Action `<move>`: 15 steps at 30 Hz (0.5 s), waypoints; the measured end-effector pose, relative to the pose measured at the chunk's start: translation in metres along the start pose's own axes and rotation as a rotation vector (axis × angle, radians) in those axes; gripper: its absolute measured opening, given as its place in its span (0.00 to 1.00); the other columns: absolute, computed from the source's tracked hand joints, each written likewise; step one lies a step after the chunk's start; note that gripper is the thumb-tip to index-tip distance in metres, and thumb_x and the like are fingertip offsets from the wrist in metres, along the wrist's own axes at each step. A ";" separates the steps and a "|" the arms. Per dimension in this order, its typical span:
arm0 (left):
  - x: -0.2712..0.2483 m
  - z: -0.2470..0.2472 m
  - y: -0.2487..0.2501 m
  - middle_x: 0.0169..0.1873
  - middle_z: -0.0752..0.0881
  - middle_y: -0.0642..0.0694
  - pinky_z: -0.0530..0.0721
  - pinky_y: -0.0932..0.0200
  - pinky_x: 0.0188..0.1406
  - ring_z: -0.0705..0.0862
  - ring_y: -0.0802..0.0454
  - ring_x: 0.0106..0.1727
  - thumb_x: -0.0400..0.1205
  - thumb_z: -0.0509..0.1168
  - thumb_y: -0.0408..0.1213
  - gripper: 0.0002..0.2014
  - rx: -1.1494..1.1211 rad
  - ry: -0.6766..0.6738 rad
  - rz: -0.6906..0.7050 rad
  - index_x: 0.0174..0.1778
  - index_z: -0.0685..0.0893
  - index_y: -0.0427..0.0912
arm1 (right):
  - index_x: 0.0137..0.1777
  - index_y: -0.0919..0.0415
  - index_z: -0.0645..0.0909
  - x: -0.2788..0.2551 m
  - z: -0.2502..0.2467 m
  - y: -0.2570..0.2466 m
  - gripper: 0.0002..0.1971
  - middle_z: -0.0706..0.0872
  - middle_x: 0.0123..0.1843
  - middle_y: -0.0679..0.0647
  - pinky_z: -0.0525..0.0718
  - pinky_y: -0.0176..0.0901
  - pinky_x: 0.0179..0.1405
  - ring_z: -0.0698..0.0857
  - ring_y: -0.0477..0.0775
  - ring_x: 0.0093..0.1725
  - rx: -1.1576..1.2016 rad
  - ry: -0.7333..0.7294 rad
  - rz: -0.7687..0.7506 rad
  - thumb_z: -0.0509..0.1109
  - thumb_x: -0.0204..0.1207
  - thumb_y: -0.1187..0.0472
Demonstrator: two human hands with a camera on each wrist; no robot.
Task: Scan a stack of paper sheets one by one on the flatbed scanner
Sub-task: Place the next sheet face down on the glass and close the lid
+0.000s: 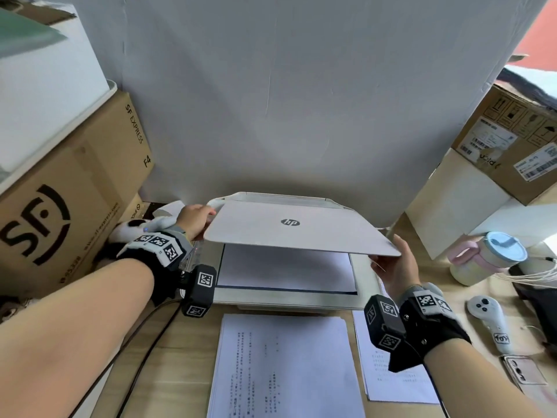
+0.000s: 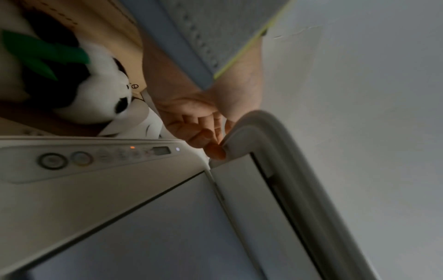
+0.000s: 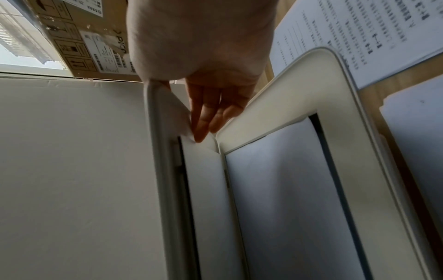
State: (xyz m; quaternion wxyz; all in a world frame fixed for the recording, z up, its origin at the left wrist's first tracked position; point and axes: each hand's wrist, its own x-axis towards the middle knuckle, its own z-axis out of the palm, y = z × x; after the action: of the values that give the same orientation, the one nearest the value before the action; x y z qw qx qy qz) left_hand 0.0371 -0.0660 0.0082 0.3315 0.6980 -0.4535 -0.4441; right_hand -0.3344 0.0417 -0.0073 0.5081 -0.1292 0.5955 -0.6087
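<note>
The white HP scanner's lid (image 1: 289,227) is half raised over the glass. On the glass lies a blank-side-up sheet (image 1: 286,270), also seen in the right wrist view (image 3: 275,189). My left hand (image 1: 196,218) grips the lid's left rear edge, fingers curled at its corner (image 2: 210,144). My right hand (image 1: 391,260) holds the lid's right front corner, with straight fingers (image 3: 203,121) under the lid edge (image 3: 163,170) and the thumb over it. A stack of printed sheets (image 1: 286,366) lies on the desk in front of the scanner. A second pile (image 1: 391,378) lies to its right.
SF cardboard boxes (image 1: 60,212) and a panda plush (image 1: 132,227) crowd the left. Boxes (image 1: 512,152) are stacked at the right. A pink and blue mug (image 1: 488,257) and a white controller (image 1: 488,318) sit beside the scanner. A dark cable (image 1: 144,342) crosses the desk. The control panel (image 2: 95,157) shows lit indicators.
</note>
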 end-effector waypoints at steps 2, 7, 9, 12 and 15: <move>-0.007 0.001 -0.006 0.28 0.76 0.43 0.73 0.66 0.19 0.76 0.53 0.21 0.84 0.58 0.33 0.11 0.065 -0.014 0.001 0.34 0.78 0.42 | 0.42 0.54 0.79 -0.002 -0.004 0.002 0.09 0.83 0.27 0.47 0.72 0.38 0.33 0.78 0.49 0.32 -0.065 0.038 -0.017 0.63 0.79 0.51; -0.006 0.000 -0.034 0.29 0.81 0.41 0.74 0.63 0.24 0.80 0.46 0.29 0.83 0.56 0.29 0.09 0.181 0.028 -0.014 0.41 0.80 0.35 | 0.51 0.73 0.83 -0.002 -0.022 0.016 0.12 0.82 0.42 0.67 0.72 0.43 0.34 0.74 0.53 0.37 -0.427 0.133 -0.100 0.65 0.79 0.62; -0.003 -0.003 -0.044 0.38 0.85 0.36 0.79 0.55 0.41 0.81 0.37 0.42 0.81 0.56 0.27 0.10 0.279 0.096 -0.001 0.42 0.83 0.35 | 0.57 0.74 0.84 0.002 -0.031 0.026 0.14 0.86 0.46 0.67 0.72 0.45 0.40 0.75 0.54 0.40 -0.574 0.169 -0.130 0.67 0.77 0.64; -0.005 -0.006 -0.052 0.53 0.83 0.31 0.75 0.53 0.56 0.79 0.32 0.55 0.81 0.59 0.27 0.12 0.355 0.124 -0.026 0.58 0.83 0.34 | 0.54 0.63 0.87 0.001 -0.039 0.037 0.11 0.85 0.39 0.54 0.74 0.40 0.40 0.77 0.52 0.38 -0.603 0.191 -0.080 0.70 0.74 0.64; -0.005 -0.006 -0.059 0.68 0.77 0.31 0.73 0.53 0.64 0.76 0.35 0.68 0.84 0.58 0.31 0.20 0.390 0.031 -0.103 0.72 0.73 0.30 | 0.45 0.58 0.88 0.002 -0.041 0.040 0.06 0.88 0.46 0.55 0.76 0.42 0.49 0.81 0.54 0.47 -0.658 0.230 -0.123 0.69 0.73 0.63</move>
State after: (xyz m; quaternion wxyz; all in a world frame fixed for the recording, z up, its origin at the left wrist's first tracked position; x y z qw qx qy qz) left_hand 0.0612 -0.0390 -0.0390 0.1740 0.7781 -0.4893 -0.3535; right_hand -0.3481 0.0737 -0.0533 0.3311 -0.2521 0.8043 -0.4243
